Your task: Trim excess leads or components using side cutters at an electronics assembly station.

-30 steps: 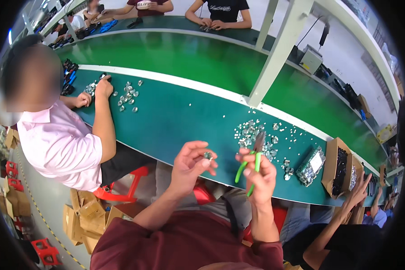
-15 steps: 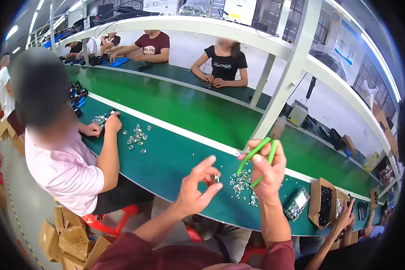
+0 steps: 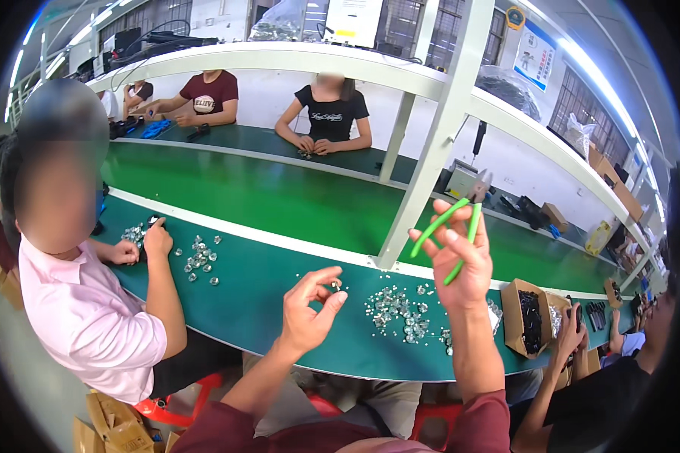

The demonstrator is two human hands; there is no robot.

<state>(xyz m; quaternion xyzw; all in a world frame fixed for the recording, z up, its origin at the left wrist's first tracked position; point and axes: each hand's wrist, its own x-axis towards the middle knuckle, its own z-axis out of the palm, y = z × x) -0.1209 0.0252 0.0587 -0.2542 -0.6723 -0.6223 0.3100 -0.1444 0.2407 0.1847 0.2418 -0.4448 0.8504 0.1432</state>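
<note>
My right hand [image 3: 465, 264] is raised over the workbench, wrapped around green-handled cutting pliers [image 3: 439, 227]. Their metal jaws point up and away, and the handles are spread. To its left, my left hand [image 3: 307, 308] is curled above the bench, pinching a small shiny piece [image 3: 336, 287] between thumb and fingers; its exact kind is too small to tell. Between and beyond my hands, a heap of small clear, glassy-looking pieces and tiny white bits [image 3: 395, 308] lies on the green bench top [image 3: 257, 302].
A cardboard box of black parts [image 3: 531, 321] stands right of my forearm. Leftward, a co-worker in a pink shirt [image 3: 91, 302] sits by a group of similar shiny pieces [image 3: 199, 257]. A white upright post [image 3: 431, 151] rises beyond the bench. More people work across the green belt [image 3: 264, 200].
The view has shifted right and slightly down the line. The pliers now stand higher, jaws plainly visible. My left hand still pinches the small shiny piece, with its fingers closer together.
</note>
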